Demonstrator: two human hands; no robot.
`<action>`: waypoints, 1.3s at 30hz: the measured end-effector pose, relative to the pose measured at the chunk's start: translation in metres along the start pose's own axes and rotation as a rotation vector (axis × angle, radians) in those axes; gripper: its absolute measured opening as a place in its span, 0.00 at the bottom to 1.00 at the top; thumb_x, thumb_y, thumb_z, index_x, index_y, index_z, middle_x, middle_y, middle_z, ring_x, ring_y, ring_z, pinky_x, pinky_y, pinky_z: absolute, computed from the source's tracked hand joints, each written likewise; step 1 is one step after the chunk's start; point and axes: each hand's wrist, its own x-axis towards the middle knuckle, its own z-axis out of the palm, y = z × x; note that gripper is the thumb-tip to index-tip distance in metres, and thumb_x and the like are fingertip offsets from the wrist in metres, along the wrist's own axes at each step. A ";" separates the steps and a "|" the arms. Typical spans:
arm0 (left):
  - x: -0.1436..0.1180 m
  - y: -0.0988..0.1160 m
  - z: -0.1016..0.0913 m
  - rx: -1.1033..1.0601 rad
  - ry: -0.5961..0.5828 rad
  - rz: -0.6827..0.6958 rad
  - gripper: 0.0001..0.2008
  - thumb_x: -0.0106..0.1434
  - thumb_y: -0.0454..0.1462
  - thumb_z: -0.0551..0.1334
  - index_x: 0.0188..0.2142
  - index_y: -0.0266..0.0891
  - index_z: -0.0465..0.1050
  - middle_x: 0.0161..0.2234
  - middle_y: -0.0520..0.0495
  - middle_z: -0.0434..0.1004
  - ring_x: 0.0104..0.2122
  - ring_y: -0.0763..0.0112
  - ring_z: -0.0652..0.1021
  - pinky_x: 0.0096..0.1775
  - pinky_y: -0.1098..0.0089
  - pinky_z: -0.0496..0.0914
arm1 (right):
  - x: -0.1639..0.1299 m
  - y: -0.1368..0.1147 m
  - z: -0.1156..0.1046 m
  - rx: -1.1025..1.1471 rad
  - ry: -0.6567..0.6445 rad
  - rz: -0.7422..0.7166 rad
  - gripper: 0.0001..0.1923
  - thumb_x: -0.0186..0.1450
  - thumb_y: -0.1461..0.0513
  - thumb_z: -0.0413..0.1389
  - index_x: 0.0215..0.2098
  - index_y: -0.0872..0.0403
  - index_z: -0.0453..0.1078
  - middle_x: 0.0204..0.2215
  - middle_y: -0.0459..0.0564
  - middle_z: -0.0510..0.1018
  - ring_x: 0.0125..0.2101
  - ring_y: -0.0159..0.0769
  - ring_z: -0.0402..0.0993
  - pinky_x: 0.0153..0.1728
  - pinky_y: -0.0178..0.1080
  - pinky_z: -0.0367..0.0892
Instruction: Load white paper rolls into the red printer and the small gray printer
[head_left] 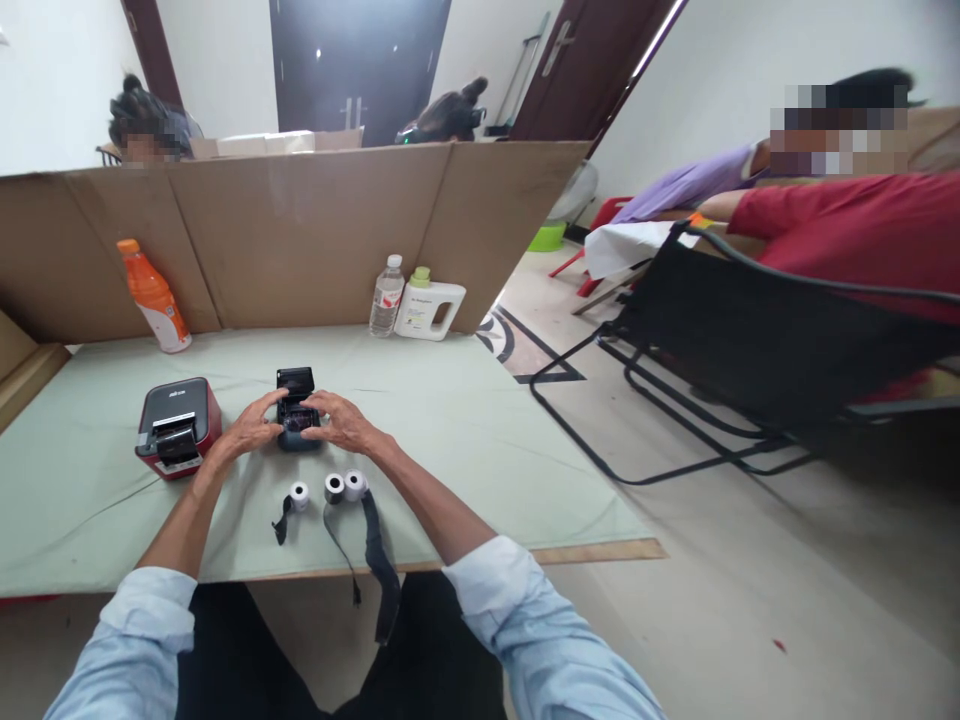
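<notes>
Both hands were on the small black printer (pixel 297 412) in the middle of the counter (pixel 465 440) — lid tipped up and back, the open bay facing the person. The left hand (pixel 250 430) cupped the printer's left side, fingers curled round the casing and thumb reaching in toward the bay. The right hand (pixel 339 420) mirrored it on the right, fingers bent over the top edge; neither hand was pinching anything loose that I could see. Held from both sides like that, the light printer looked braced so it would not skid on the green mat.

Just near of the hands lay three small paper rolls: one roll (pixel 299 495) on the left with a short dark strip trailing from it, then a pair of rolls (pixel 344 486) touching each other, with a longer black strip (pixel 375 560) running off the near edge of the counter and hanging down. They sat within easy reach, apart from the printer.

To the left, just beside the left forearm, stood a red and black label printer (pixel 177 425) (untouched, its front facing near). At the far edge, against the cardboard screen (pixel 315 230), an orange bottle (pixel 155 297) leaned on the left, and a clear water bottle (pixel 387 296) stood touching a white jug (pixel 429 308) — all well apart from the hands. On the right, off the counter, sat a black folding chair (pixel 750 340), with other people beyond it.
</notes>
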 end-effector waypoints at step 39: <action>0.008 0.050 0.004 -0.048 0.167 0.008 0.15 0.57 0.39 0.65 0.42 0.38 0.81 0.34 0.48 0.82 0.35 0.64 0.78 0.40 0.68 0.72 | 0.020 -0.039 -0.030 0.532 0.327 0.152 0.20 0.66 0.47 0.58 0.29 0.54 0.75 0.22 0.44 0.72 0.25 0.32 0.66 0.28 0.35 0.64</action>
